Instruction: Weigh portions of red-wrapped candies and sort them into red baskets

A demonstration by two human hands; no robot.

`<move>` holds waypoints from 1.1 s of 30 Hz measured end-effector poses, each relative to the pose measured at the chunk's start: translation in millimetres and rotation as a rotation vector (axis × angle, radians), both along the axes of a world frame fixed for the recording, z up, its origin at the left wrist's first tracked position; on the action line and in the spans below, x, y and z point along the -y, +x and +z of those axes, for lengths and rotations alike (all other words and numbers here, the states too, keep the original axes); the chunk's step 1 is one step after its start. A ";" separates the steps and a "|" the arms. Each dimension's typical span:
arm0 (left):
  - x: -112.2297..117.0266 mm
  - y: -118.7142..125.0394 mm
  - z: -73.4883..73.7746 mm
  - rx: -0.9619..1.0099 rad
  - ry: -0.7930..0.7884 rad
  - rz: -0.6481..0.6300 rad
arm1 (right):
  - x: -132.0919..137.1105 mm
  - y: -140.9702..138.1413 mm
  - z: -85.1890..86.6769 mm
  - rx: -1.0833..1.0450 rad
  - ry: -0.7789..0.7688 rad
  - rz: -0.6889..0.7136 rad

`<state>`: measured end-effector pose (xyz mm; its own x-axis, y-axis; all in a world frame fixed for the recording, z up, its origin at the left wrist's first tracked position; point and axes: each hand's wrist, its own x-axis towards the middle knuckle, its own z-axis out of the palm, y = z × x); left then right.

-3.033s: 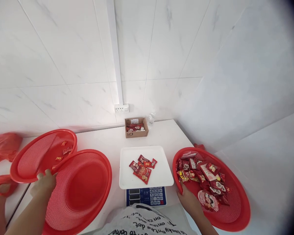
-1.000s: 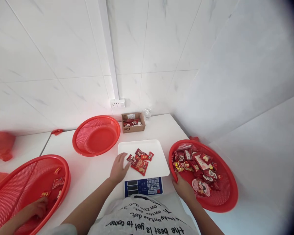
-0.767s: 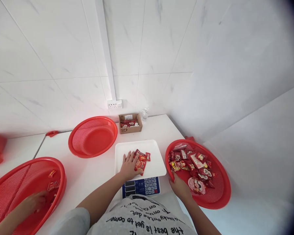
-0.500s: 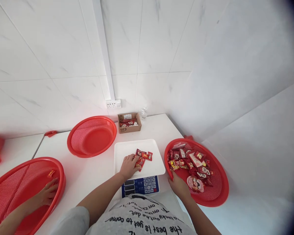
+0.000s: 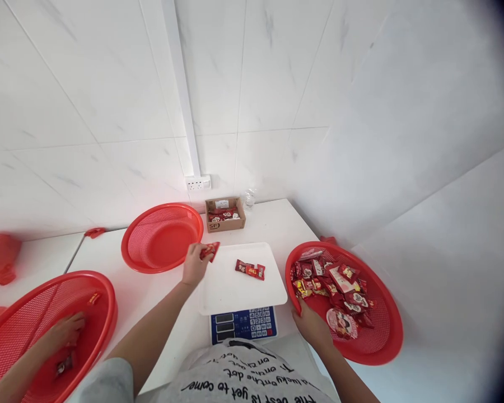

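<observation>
A red candy packet [image 5: 210,251] is pinched in my left hand [image 5: 195,265], raised over the left far corner of the white scale tray [image 5: 239,295]. Another red packet [image 5: 250,269] lies on that tray. Below the tray shows the scale's blue keypad panel [image 5: 244,324]. My right hand [image 5: 310,324] grips the near left rim of a red plastic basket [image 5: 386,330], thumb over the edge. Inside that basket are several red and yellow candy packets [image 5: 353,302] and a round pink packet with a picture on it [image 5: 341,323].
An empty-looking red basket [image 5: 128,246] stands beyond my left hand. Behind the tray is a small cardboard box [image 5: 225,225] of red packets. Another person's hand [image 5: 67,330] reaches into a red basket [image 5: 109,291] at the left. A wall socket [image 5: 198,183] is above the table.
My left hand has lifted a packet off the tray and moved left and away from me. My right hand stays on the basket rim. The other person's hand has shifted left, and a dark packet now shows there.
</observation>
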<state>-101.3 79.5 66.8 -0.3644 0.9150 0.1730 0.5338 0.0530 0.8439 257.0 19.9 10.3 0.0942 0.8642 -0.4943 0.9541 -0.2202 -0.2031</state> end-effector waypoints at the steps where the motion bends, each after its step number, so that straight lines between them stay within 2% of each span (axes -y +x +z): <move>1: -5.6 -14.4 7.5 -0.002 0.000 0.059 | -0.1 0.2 -0.3 -0.002 -0.001 -0.006; 4: -18.4 -51.3 25.8 -0.010 -0.030 0.191 | -0.5 0.5 -0.8 -0.012 -0.004 -0.018; 6: -24.0 -63.0 29.7 -0.010 -0.061 0.239 | -0.6 0.2 -0.3 -0.017 -0.005 -0.014; 8: -27.5 -59.0 24.8 -0.011 -0.078 0.231 | -0.7 -0.5 0.8 -0.020 -0.006 -0.012; 10: -28.8 -38.8 12.5 -0.013 -0.074 0.168 | -0.6 -1.2 1.8 -0.021 -0.004 -0.014; 13: -26.7 13.7 -10.5 -0.023 -0.086 -0.035 | -0.4 -1.6 1.9 -0.027 -0.002 -0.006; 17: -20.5 87.5 -30.5 -0.309 -0.298 -0.570 | 0.1 -0.7 0.2 -0.022 0.011 -0.001; 19: -17.6 111.1 -34.6 -0.454 -0.341 -0.763 | 0.3 -0.6 0.3 -0.022 0.014 0.002; 21: -15.1 122.0 -37.1 -0.587 -0.324 -0.874 | 0.3 -1.1 1.6 -0.015 0.004 0.003; 23: -12.5 122.1 -39.1 -0.687 -0.257 -0.909 | 0.1 -1.7 3.1 -0.005 -0.011 -0.003; 26: -8.9 111.9 -41.8 -0.731 -0.184 -0.908 | -0.2 -2.0 4.0 -0.014 -0.011 -0.005; 29: -6.4 103.6 -44.3 -0.712 -0.225 -0.887 | 0.1 -1.7 3.6 -0.022 0.004 0.001; 33: -3.5 101.7 -46.9 -0.647 -0.303 -0.783 | 0.5 -1.9 4.2 -0.002 0.002 0.002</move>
